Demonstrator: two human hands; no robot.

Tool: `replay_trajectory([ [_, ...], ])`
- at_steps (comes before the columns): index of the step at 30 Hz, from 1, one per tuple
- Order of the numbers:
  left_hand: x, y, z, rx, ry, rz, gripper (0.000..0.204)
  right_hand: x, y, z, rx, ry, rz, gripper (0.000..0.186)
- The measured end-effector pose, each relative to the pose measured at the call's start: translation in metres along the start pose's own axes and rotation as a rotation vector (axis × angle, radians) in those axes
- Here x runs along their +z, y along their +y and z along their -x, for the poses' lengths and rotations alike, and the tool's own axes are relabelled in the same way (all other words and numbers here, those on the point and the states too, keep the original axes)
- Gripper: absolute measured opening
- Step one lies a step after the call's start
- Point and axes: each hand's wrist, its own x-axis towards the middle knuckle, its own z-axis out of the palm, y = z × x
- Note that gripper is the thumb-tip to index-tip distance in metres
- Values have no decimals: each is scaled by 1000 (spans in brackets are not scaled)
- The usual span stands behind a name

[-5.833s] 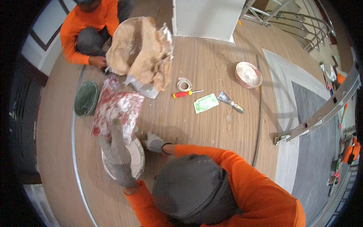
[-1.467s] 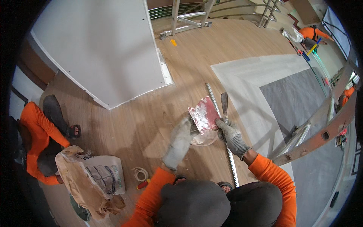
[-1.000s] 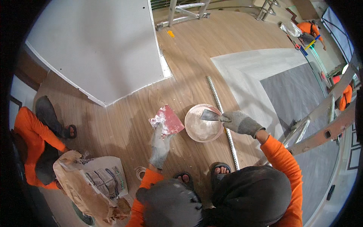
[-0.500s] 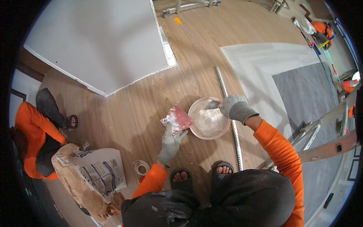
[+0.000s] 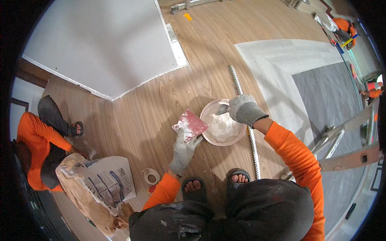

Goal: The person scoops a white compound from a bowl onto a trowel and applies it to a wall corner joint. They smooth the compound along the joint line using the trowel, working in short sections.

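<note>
My gloved left hand (image 5: 183, 149) grips a red square plate (image 5: 191, 124) smeared with white paste, just left of a pale round bowl (image 5: 222, 132) on the wooden floor. My gloved right hand (image 5: 246, 109) is closed on a putty knife (image 5: 222, 109), whose blade dips into the white powdery material in the bowl's upper part. Beside and partly under that hand lies a long perforated metal strip (image 5: 253, 150). A pale roll of tape (image 5: 151, 176) lies near my left forearm, with a red and yellow item partly hidden under it.
A co-worker (image 5: 36, 148) squats at left behind an open paper sack (image 5: 100, 184). A white panel (image 5: 92, 48) stands above. An aluminium ladder (image 5: 345, 158) crosses the right side, over grey flooring (image 5: 325, 92). Other workers (image 5: 343, 26) are at the far right among tools.
The red plate left the bag near the round container earlier; since then my right hand has lowered the knife into the bowl, and the plate has moved left, beside it.
</note>
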Motion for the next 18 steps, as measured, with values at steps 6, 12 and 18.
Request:
replay_trajectory([
  [6,-1,0,-2,1,-47,-24,59,13,9,-9,-70,5,-30,39],
  [12,-6,-1,-5,-13,-23,8,60,18,20,-9,28,-71,-210,46],
  [18,-6,-5,-5,-4,23,43,59,32,25,0,-23,12,-257,47],
])
